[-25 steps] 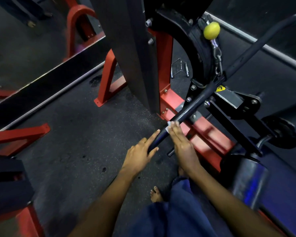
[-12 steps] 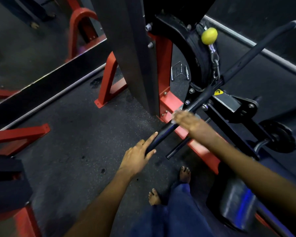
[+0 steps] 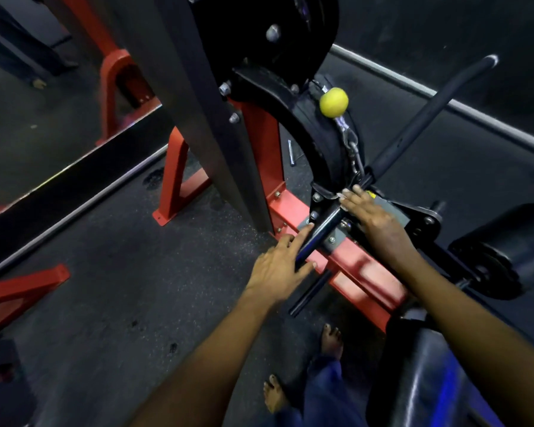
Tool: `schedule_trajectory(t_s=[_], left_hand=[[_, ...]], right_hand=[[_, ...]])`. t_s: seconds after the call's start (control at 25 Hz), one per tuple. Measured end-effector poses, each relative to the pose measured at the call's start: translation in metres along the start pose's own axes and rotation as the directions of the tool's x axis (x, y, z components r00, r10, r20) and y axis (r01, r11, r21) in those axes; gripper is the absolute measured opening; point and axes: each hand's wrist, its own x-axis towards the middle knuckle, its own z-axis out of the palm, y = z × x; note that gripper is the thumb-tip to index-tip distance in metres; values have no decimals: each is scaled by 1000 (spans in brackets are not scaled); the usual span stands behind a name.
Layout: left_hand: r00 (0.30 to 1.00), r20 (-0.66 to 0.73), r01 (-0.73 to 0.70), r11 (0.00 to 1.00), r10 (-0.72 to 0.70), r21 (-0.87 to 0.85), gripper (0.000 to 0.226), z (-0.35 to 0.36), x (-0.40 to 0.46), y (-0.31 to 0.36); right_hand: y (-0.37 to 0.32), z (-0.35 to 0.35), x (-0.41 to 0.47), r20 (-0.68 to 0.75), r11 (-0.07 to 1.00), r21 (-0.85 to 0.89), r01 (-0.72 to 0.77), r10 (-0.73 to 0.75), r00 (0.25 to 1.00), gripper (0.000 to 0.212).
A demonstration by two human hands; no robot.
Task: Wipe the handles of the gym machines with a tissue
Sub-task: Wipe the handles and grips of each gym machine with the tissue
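Steel bar handle (image 3: 324, 229) judged rigid, slick: steadied near low end by left hand (image 3: 278, 268), fingers straight; tissue (image 3: 342, 195) thin/tearable, pressed flat under right hand (image 3: 372, 215), fingers extended.

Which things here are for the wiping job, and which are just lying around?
For the job:
- black handle bar
- tissue, barely showing under the right hand
- left hand, steadying the bar's near end

Just lying around:
- yellow ball on the cable
- black roller pad
- red frame
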Motion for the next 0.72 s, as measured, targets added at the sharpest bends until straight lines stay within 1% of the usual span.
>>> schedule_trajectory(t_s=[0.04,0.08,0.12,0.16,0.2,0.24,0.28,0.32,0.36,0.4,0.44,0.48,0.52,0.56,0.6,0.64,0.68,0.72], left_hand=[[999,22,24,1000,-25,10,73,2,7,2],[998,33,46,999,-47,28,73,5,13,3],[998,34,59,997,-61,57,72,8,15,3],[998,28,61,994,-63,86,72,10,16,3],[998,22,56,993,-59,104,71,12,18,4],[998,21,55,993,-58,107,71,12,19,4],[998,23,58,993,-61,100,71,13,20,5],[998,23,64,994,-66,88,72,13,21,5],[997,23,71,995,-73,73,72,13,21,6],[997,25,76,995,-77,59,73,13,20,6],[996,26,80,996,-81,50,73,13,20,7],[996,29,81,996,-82,45,73,14,19,7],[996,31,78,996,-80,45,73,14,19,7],[997,29,74,996,-76,48,73,13,19,7],[997,27,69,996,-71,51,73,13,20,7],[997,23,66,997,-67,49,73,12,20,6],[998,17,65,997,-65,45,72,13,21,6],[998,15,65,997,-66,44,71,13,21,6]], right_hand=[[-1,3,3,-12,996,23,-89,89,996,52],[-11,9,0,6,992,44,-122,122,993,53],[-22,20,-10,8,998,40,-55,55,998,50],[-29,25,-23,45,996,31,81,-83,996,47],[-24,26,-32,89,980,26,197,-198,976,46],[-16,18,-30,97,979,35,200,-202,974,44],[-2,12,-21,48,994,27,102,-104,993,42],[11,7,-10,-40,994,82,-77,80,996,40],[16,6,-1,-127,955,179,-237,261,957,37],[12,6,4,-177,916,217,-336,376,910,35],[2,11,2,-162,885,229,-405,444,881,33],[-14,13,-2,-110,889,245,-386,421,900,31],[-30,13,-9,-88,915,256,-311,342,935,30],[-39,9,-13,-112,964,199,-175,200,973,29],[-32,6,-10,-145,980,141,-142,162,976,27],[-24,0,-2,-183,991,38,-128,133,974,24],[-12,-5,11,-215,974,82,-213,226,950,21],[-5,-7,20,-238,956,179,-234,273,932,22]])
